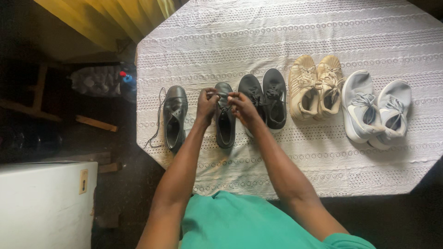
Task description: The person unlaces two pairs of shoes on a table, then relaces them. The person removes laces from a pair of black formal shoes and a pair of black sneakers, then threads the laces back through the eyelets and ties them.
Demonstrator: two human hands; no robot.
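Note:
Both my hands meet over a black leather shoe (225,127) that stands on the white lace tablecloth (295,27). My left hand (206,103) pinches the shoe's lace near the tongue on the left side. My right hand (242,107) grips the lace on the right side. The lace itself is mostly hidden by my fingers. Its partner, a second black leather shoe (175,117), lies to the left with its lace (157,121) loose and trailing over the cloth.
Right of my hands stand a pair of black sneakers (267,99), a tan pair (316,86) and a grey pair (376,110). A white box (44,203) and plastic bottles (104,80) sit on the dark floor at left.

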